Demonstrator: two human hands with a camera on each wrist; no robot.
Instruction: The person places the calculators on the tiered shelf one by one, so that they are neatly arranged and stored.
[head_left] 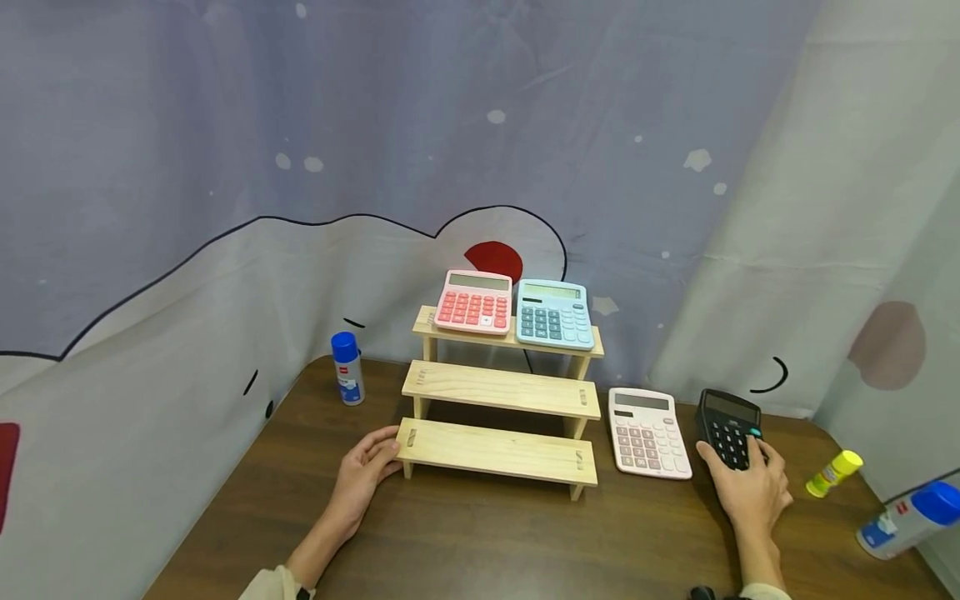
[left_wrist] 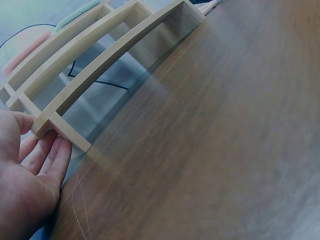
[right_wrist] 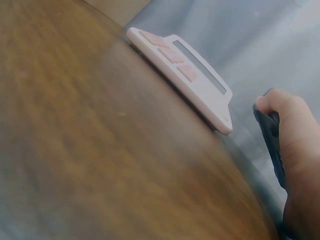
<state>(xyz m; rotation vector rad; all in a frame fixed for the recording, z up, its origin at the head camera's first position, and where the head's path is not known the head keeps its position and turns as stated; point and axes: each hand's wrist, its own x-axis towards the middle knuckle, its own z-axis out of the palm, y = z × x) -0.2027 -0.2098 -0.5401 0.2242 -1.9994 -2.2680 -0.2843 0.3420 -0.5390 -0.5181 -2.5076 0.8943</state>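
Observation:
A three-step wooden stand (head_left: pixel 495 450) stands on the brown table. My left hand (head_left: pixel 364 473) pinches the left end of its lowest step, with the thumb above and the fingers (left_wrist: pixel 56 157) beneath the board. On the top step a pink calculator (head_left: pixel 473 302) and a light blue calculator (head_left: pixel 555 314) lean side by side. My right hand (head_left: pixel 750 492) grips the lower part of a black calculator (head_left: pixel 727 425), its thumb at the left edge. Whether that calculator touches the table, I cannot tell. Just left of it lies a pale pink calculator (head_left: pixel 648 433).
A blue-capped spray can (head_left: pixel 348 369) stands behind my left hand. To the right of my right hand are a yellow glue stick (head_left: pixel 834 474) and another blue-capped can (head_left: pixel 907 521). A patterned curtain (head_left: pixel 480 150) hangs behind the table (head_left: pixel 525 550).

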